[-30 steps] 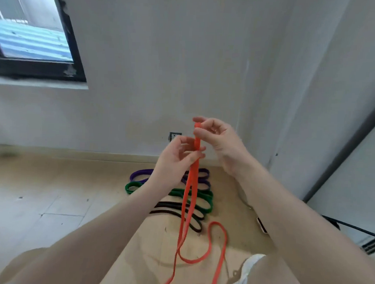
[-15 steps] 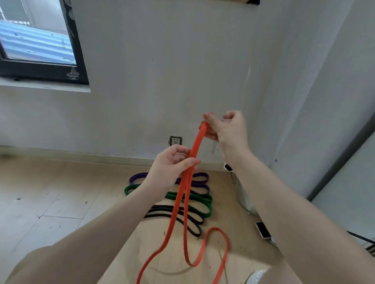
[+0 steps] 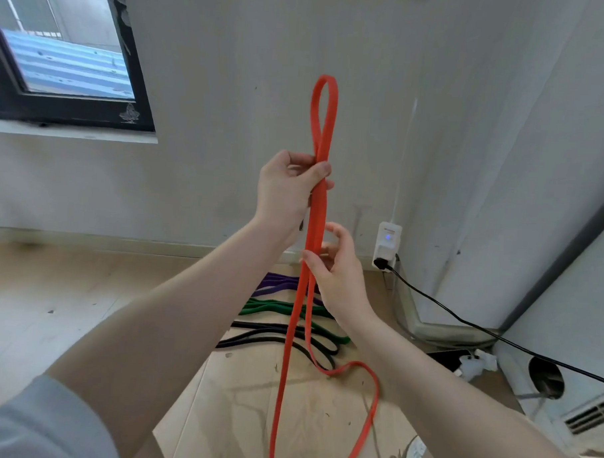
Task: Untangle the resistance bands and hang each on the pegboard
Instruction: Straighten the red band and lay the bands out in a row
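A grey wall (image 3: pixel 335 57) fills the upper view, with a dark-framed window (image 3: pixel 65 62) at the upper left and a pale wood floor (image 3: pixel 65 305) below. On the floor near the wall lie three bands side by side: a purple band (image 3: pixel 277 285) nearest the wall, then a green band (image 3: pixel 273 307), then a black band (image 3: pixel 265 334). A black cable (image 3: pixel 462 322) runs from a white plug (image 3: pixel 388 244) on the wall. The orange band (image 3: pixel 318 212) is held up in front of the wall. The left hand (image 3: pixel 288 190) grips its two strands together, thumb and fingers curled round them, with a small loop standing above the fist. Just below, the right hand (image 3: pixel 337 268) has fingers loosely curled round the same strands, which then trail down to the floor.
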Tool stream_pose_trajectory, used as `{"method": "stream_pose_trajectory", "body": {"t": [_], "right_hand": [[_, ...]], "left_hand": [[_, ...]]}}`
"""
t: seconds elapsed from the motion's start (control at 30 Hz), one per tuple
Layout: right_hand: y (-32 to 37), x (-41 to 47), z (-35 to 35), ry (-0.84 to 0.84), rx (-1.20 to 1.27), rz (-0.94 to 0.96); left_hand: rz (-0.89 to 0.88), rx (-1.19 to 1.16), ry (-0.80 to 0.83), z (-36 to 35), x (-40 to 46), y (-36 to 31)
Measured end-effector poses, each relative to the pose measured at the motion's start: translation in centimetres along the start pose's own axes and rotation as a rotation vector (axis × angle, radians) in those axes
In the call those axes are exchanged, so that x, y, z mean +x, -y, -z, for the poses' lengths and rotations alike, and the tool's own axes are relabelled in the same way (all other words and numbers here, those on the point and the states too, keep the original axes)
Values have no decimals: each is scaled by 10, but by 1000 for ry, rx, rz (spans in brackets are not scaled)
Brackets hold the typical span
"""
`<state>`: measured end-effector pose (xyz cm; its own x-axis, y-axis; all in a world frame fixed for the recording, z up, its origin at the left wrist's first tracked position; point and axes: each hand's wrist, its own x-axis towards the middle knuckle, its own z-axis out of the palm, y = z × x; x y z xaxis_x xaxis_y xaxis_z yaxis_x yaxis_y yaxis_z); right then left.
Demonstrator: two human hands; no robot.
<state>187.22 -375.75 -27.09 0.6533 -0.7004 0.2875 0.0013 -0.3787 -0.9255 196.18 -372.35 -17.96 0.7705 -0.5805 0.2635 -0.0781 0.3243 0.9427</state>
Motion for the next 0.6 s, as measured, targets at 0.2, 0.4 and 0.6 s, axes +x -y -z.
{"method": "stream_pose_trajectory", "body": {"t": [0.2,0.4,0.6], "right_hand": [[16,12,7,-31,-205,143],[15,16,7,-142,-277,153],[9,14,16,-33,-317,141]], "left_hand": [[23,-119,-35,-5,6,-21],[22,-88,-45,-2,5,-23],[0,-19,-63,8,7,-13]]}}
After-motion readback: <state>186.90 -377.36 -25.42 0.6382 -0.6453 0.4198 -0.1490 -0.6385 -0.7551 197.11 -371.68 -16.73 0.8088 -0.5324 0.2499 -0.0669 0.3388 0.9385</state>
